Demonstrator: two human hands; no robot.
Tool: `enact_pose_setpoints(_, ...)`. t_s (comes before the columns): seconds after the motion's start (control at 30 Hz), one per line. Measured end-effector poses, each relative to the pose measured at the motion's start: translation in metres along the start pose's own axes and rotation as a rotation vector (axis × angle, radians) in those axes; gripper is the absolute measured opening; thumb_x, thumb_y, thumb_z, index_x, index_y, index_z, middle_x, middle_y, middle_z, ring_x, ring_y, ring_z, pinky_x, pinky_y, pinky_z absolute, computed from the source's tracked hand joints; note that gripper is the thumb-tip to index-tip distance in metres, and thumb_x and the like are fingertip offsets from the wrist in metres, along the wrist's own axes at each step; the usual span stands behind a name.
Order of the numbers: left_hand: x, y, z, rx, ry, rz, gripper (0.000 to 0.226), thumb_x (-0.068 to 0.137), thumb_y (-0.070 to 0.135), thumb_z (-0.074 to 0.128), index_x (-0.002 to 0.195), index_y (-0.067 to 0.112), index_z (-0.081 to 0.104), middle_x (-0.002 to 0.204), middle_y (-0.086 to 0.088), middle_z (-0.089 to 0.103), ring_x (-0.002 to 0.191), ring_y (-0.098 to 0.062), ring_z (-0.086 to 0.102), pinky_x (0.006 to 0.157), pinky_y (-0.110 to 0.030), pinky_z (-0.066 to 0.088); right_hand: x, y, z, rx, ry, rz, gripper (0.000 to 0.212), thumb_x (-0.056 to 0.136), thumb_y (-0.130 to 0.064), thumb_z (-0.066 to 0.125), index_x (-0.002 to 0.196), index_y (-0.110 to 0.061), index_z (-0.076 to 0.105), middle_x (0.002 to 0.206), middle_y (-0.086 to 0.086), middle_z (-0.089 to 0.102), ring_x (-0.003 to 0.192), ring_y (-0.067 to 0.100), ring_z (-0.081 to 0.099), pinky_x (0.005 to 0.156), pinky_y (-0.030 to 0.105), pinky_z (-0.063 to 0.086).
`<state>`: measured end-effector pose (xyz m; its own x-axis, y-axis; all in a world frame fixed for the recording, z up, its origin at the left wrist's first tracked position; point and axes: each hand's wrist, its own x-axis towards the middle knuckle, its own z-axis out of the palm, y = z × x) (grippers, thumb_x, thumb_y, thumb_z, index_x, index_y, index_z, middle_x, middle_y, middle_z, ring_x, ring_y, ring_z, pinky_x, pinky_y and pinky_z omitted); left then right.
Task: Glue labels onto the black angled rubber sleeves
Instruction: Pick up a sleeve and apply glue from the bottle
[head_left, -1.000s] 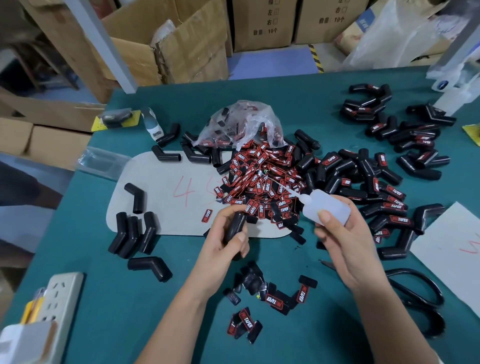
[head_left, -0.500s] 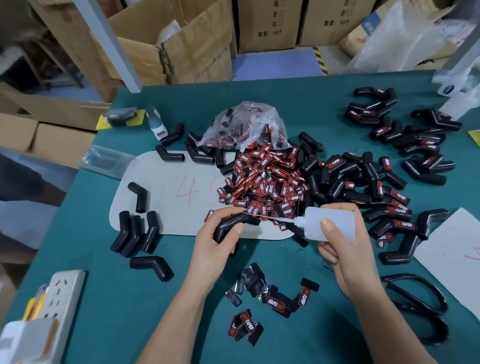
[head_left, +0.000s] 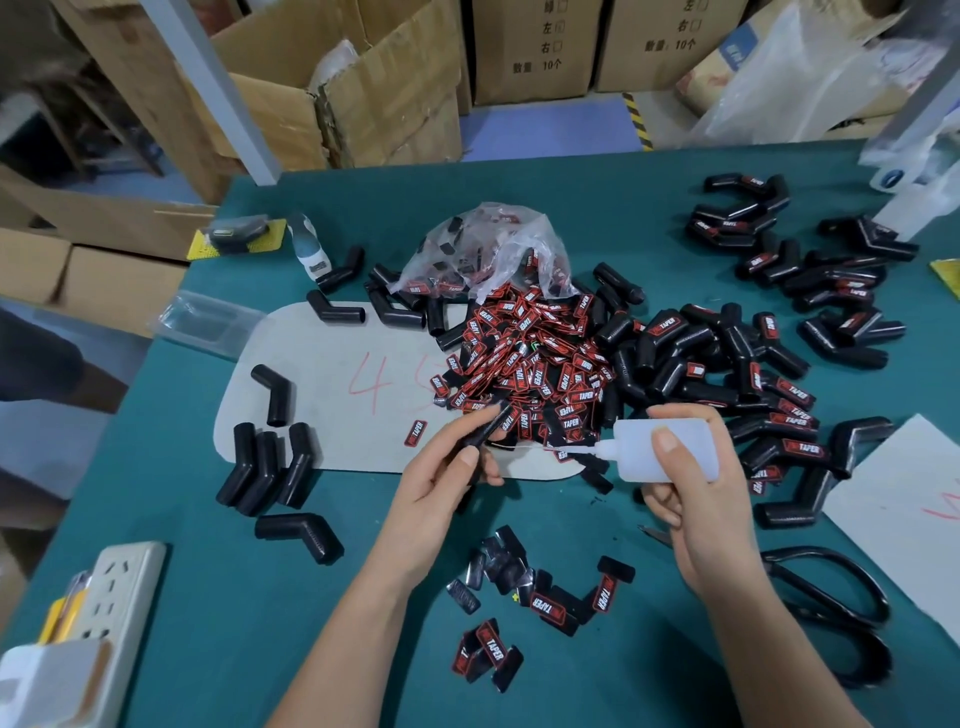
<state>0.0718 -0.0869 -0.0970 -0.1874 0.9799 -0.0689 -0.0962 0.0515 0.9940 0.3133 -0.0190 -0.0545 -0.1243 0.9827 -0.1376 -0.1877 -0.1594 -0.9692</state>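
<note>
Sleeves labelled: large heap at 2 o'clock, smaller lot at 1 o'clock. Sleeves bare: cluster at 9 o'clock, strays by the card. Labels: pile at 12 o'clock, ample. Left hand grips one sleeve. Right hand clasps the glue bottle, nozzle toward that sleeve. Judged well past halfway; this piece awaits glue and label.

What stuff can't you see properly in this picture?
Head view only:
- Sleeve in the left hand: its lower half is hidden by the fingers.
- Glue bottle tip: too thin and blurred to tell whether it touches the sleeve.
- Scissors: blades hidden behind the right hand.
</note>
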Motion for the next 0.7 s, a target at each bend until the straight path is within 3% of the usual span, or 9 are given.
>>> enact_pose_setpoints(0.2,-0.001,0.003,0.006,0.059,0.046,0.018,0.034,0.097,0.032,0.070,0.130,0.028,0.069,0.099,0.003,0.066,0.086,-0.015,0.067,0.083,-0.018,0.052,0.002,0.004,0.001,0.120,-0.034,0.094,0.014,0.095,-0.031,0.060,0.103,-0.024,0.069,0.063,-0.005,0.051,0.046,0.006,0.030,0.040,0.018,0.023)
enact_pose_setpoints(0.3,-0.001,0.006,0.009,0.047,0.108,0.078,0.021,0.091,0.029,0.073,0.112,0.030,0.076,0.098,-0.003,0.065,0.081,-0.014,0.064,0.076,-0.017,0.050,0.003,0.007,0.002,0.158,-0.061,0.131,0.011,0.101,-0.027,0.060,0.104,-0.020,0.068,0.060,-0.005,0.048,0.045,0.004,0.028,0.040,0.017,0.023)
enact_pose_setpoints(0.43,-0.002,0.010,0.008,0.015,0.150,0.142,0.016,0.090,0.026,0.073,0.103,0.033,0.077,0.103,-0.011,0.064,0.075,-0.015,0.061,0.071,-0.019,0.050,0.004,0.009,0.001,0.147,-0.061,0.145,0.014,0.098,-0.030,0.062,0.105,-0.020,0.068,0.059,-0.005,0.047,0.045,0.005,0.027,0.040,0.017,0.023)
enact_pose_setpoints(0.53,-0.003,0.012,0.009,0.006,0.145,0.145,0.019,0.088,0.026,0.075,0.106,0.031,0.077,0.099,-0.014,0.062,0.074,-0.017,0.059,0.071,-0.020,0.050,0.005,0.010,0.001,0.133,-0.068,0.157,0.017,0.096,-0.034,0.062,0.105,-0.021,0.068,0.060,-0.004,0.046,0.047,0.007,0.027,0.040,0.018,0.023)
enact_pose_setpoints(0.7,-0.003,0.012,0.016,-0.005,0.033,0.033,0.043,0.079,0.009,0.082,0.113,0.035,0.074,0.098,-0.012,0.057,0.085,-0.012,0.059,0.083,-0.020,0.051,0.004,0.014,0.001,0.202,-0.120,0.214,0.018,0.096,-0.035,0.063,0.105,-0.022,0.071,0.060,-0.003,0.041,0.047,0.006,0.026,0.039,0.017,0.024)
